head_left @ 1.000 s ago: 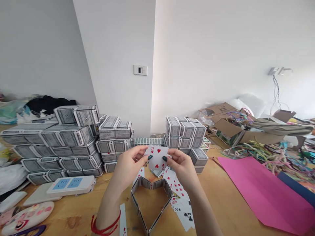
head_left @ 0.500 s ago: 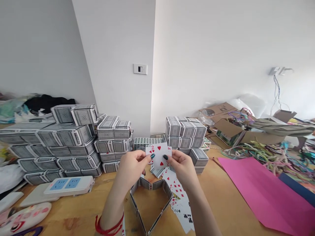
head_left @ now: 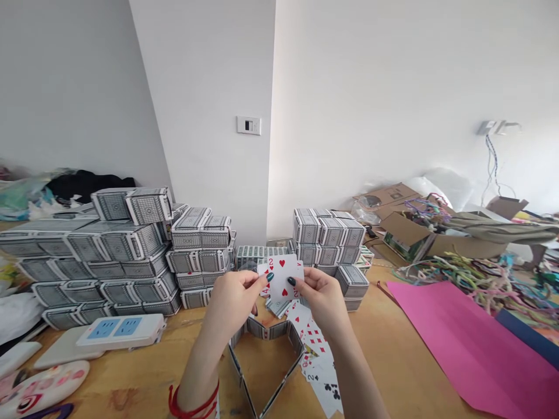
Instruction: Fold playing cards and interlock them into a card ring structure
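Note:
Both hands hold playing cards (head_left: pixel 282 276) up in front of me, a two of hearts on top and another red card crosswise behind it. My left hand (head_left: pixel 238 294) pinches their left side, thumb on the face. On the right side, my right hand (head_left: pixel 321 291) grips them the same way. Below my wrists stands a heart-shaped frame of joined cards (head_left: pixel 248 391) on the table. Loose playing cards (head_left: pixel 321 378), face up, lie partly under my right forearm. A few more cards (head_left: pixel 278 307) show their grey backs just beneath the held ones.
Stacked card-covered boxes stand at left (head_left: pixel 126 265), centre left (head_left: pixel 201 233) and right (head_left: pixel 329 233). A white power strip (head_left: pixel 122 330) lies at left. Pink paper (head_left: pixel 471 343), tangled yarn (head_left: pixel 471 285) and an open cardboard box (head_left: pixel 458 244) spread over the right side.
The cards are still held between both hands, with the two of hearts shifted slightly so more of the card behind shows at left. The view has moved very slightly.

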Motion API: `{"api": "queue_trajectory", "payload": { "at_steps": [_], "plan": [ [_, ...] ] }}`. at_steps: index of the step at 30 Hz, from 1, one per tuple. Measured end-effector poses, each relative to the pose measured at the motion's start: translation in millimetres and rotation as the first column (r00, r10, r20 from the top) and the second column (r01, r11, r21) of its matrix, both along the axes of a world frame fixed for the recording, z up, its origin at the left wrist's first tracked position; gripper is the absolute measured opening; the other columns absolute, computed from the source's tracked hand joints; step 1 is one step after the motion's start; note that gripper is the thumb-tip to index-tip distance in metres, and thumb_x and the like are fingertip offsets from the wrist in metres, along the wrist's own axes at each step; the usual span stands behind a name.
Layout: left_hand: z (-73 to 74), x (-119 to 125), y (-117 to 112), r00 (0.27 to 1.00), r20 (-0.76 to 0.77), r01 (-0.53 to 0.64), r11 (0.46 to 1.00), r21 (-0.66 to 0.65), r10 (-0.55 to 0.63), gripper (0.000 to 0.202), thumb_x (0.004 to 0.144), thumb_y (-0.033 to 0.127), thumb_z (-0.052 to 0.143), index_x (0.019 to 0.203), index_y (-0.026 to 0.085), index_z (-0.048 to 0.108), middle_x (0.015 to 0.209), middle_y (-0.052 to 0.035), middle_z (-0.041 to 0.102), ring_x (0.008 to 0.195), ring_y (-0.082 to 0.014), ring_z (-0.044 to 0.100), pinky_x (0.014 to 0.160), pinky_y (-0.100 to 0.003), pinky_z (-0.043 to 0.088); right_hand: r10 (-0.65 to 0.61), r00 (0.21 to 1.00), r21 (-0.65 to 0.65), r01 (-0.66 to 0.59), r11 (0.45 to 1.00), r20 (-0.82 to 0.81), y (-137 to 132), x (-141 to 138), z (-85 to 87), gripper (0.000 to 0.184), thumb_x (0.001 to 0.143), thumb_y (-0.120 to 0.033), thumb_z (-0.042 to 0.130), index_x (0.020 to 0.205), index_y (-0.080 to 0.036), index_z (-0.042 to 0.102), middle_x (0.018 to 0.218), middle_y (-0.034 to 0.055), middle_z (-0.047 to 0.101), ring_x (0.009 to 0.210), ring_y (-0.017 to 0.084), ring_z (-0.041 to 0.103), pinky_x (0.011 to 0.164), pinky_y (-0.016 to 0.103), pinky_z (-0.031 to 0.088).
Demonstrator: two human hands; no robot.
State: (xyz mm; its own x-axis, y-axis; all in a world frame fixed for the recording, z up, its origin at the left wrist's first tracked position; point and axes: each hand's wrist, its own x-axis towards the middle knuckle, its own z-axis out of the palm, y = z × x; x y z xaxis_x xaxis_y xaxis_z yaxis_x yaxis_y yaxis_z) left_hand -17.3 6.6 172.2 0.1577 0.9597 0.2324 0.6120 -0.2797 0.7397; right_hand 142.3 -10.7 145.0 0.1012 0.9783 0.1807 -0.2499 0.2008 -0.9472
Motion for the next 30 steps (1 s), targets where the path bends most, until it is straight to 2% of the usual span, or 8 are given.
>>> {"api": "queue_trajectory", "payload": {
  "at_steps": [13,23,25,27,30],
  "plan": [
    [1.5,6.2,-4.6,1.000,0.002,0.002,1.000,0.018,-0.002,0.039,0.077,0.038,0.044,0.045,0.018,0.037,0.038,0.0047,0.045,0.039,-0.0103,0.041,0.046,-0.023,0.027,-0.021,1.000,-0.020,0.021,1.000,0.000,-0.5,2.6,-0.7,0.028,0.065,-0.032,0.070,0.086,-0.014,0.066,0.084,0.0079,0.072,0.076,0.023,0.066,0.068,0.034,0.053],
    [-0.6,-0.6,0.3,0.997,0.065,0.049,0.997,-0.060,-0.045,0.036,0.077,0.038,0.046,0.048,0.017,0.051,0.040,0.0030,0.051,0.042,-0.0120,0.045,0.047,-0.023,0.030,0.003,1.000,-0.050,-0.004,0.999,-0.025,-0.6,1.2,0.7,0.026,0.066,-0.035,0.069,0.082,-0.015,0.067,0.076,0.0068,0.072,0.069,0.021,0.066,0.064,0.030,0.051],
    [-2.1,-4.6,3.8,0.990,0.126,0.070,0.996,-0.062,-0.062,0.030,0.076,0.037,0.049,0.056,0.017,0.061,0.049,0.0011,0.059,0.049,-0.0138,0.050,0.049,-0.023,0.033,-0.014,0.999,-0.052,0.011,0.999,-0.049,-0.6,0.7,0.3,0.026,0.065,-0.036,0.070,0.081,-0.015,0.068,0.074,0.0063,0.072,0.068,0.020,0.066,0.063,0.030,0.051],
    [-3.2,-9.8,7.2,0.963,0.253,0.118,0.991,-0.067,-0.098,0.022,0.074,0.034,0.053,0.071,0.018,0.068,0.068,-0.0013,0.068,0.063,-0.0162,0.057,0.056,-0.023,0.039,-0.016,0.997,-0.065,0.011,0.998,-0.078,-0.7,0.5,0.2,0.026,0.064,-0.035,0.071,0.080,-0.015,0.068,0.073,0.0058,0.071,0.068,0.019,0.066,0.063,0.029,0.050],
    [-5.1,-17.3,11.2,0.840,0.521,0.275,0.947,-0.166,-0.152,0.023,0.074,0.031,0.058,0.089,0.018,0.070,0.085,-0.0043,0.070,0.074,-0.0169,0.060,0.068,-0.026,0.045,0.011,0.994,-0.081,-0.020,0.997,-0.111,-1.3,0.3,0.6,0.024,0.064,-0.032,0.072,0.080,-0.014,0.068,0.071,0.0057,0.071,0.066,0.018,0.065,0.063,0.028,0.050]
  ]
}}
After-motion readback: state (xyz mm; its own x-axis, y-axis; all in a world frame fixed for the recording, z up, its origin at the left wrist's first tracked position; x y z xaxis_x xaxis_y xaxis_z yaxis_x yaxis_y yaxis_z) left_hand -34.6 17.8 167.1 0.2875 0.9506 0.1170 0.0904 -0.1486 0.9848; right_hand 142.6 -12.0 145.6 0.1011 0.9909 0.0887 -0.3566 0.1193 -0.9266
